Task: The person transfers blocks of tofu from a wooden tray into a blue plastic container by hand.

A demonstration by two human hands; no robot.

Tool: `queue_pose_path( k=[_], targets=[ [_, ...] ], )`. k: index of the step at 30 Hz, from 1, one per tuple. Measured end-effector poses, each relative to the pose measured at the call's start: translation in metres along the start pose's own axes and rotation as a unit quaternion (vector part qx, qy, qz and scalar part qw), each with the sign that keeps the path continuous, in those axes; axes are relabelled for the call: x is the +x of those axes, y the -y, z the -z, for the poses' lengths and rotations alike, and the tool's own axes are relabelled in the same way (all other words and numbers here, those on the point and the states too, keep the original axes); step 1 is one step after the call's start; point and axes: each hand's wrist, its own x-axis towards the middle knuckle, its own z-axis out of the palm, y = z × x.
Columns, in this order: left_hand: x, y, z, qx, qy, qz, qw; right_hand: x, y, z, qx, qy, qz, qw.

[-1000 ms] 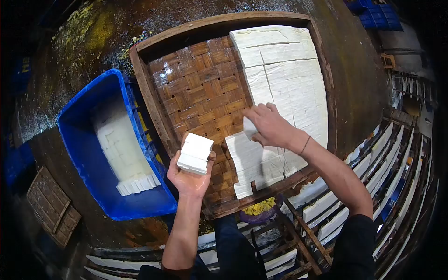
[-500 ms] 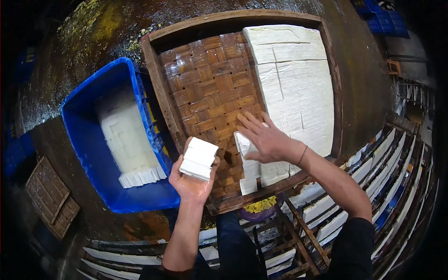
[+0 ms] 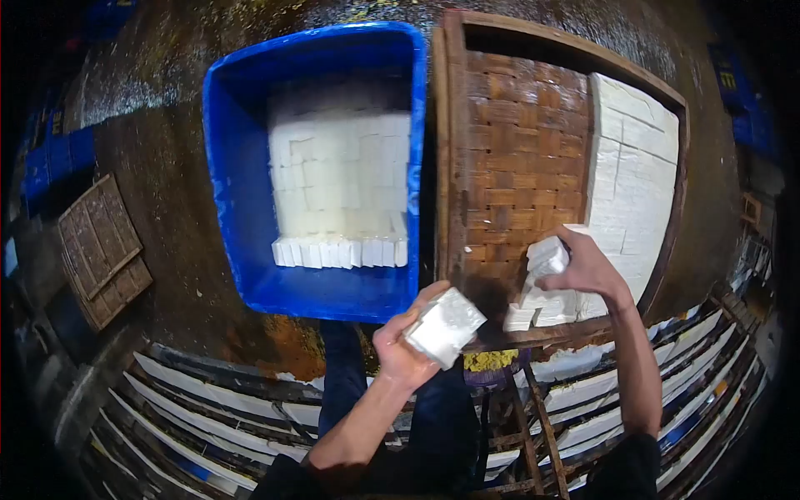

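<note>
Tofu blocks (image 3: 444, 327) sit stacked in my left hand (image 3: 410, 343), fingers clamped around them, at about six o'clock below the blue tub (image 3: 242, 192). That tub, at eleven o'clock, holds rows of white blocks (image 3: 340, 185) under water. To its right, touching it, lies a wooden tray (image 3: 443, 150) with a woven bamboo floor, a cut slab of tofu (image 3: 631, 179) along its three o'clock side. My right hand (image 3: 587, 268), at four o'clock, has its fingers closed on another white block (image 3: 546, 256) at the slab's near corner.
</note>
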Motion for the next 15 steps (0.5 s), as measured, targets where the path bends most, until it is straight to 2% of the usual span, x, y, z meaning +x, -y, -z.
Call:
queue_pose_path(
  k=[1, 2, 3, 5, 6, 7, 9, 11, 13, 15],
  targets=[
    [-0.010, -0.017, 0.007, -0.015, 0.001, -0.016, 1.000, -0.002, 0.019, -0.011, -0.006, 0.005, 0.001, 1.000],
    [-0.019, -0.037, 0.016, 0.041, 0.016, -0.028, 0.999, -0.005, 0.043, -0.033, 0.104, 0.004, 0.055, 0.993],
    [-0.028, -0.057, 0.016, 0.040, 0.025, -0.047, 0.998, -0.005, 0.068, -0.055, 0.214, 0.000, 0.108, 0.971],
    [-0.049, -0.101, 0.031, 0.051, -0.008, -0.078, 0.996, 0.014, 0.117, -0.108, 0.277, 0.029, 0.154, 0.948],
    [-0.059, -0.122, 0.043, 0.011, -0.025, -0.100, 0.995, 0.038, 0.137, -0.138, 0.276, 0.037, 0.180, 0.944],
    [-0.069, -0.141, 0.051, 0.041, -0.004, -0.120, 0.992, 0.069, 0.155, -0.169, 0.274, 0.045, 0.205, 0.939],
    [-0.088, -0.176, 0.069, 0.085, -0.075, -0.158, 0.981, 0.129, 0.195, -0.230, 0.301, 0.013, 0.227, 0.926],
    [-0.100, -0.204, 0.083, 0.093, -0.089, -0.164, 0.978, 0.169, 0.239, -0.269, 0.317, 0.029, 0.064, 0.946],
    [-0.107, -0.227, 0.095, 0.096, -0.102, -0.169, 0.976, 0.221, 0.252, -0.317, 0.236, -0.058, 0.026, 0.970],
    [-0.108, -0.241, 0.105, 0.086, -0.101, -0.174, 0.976, 0.262, 0.243, -0.370, 0.063, -0.190, 0.052, 0.978]
  ],
)
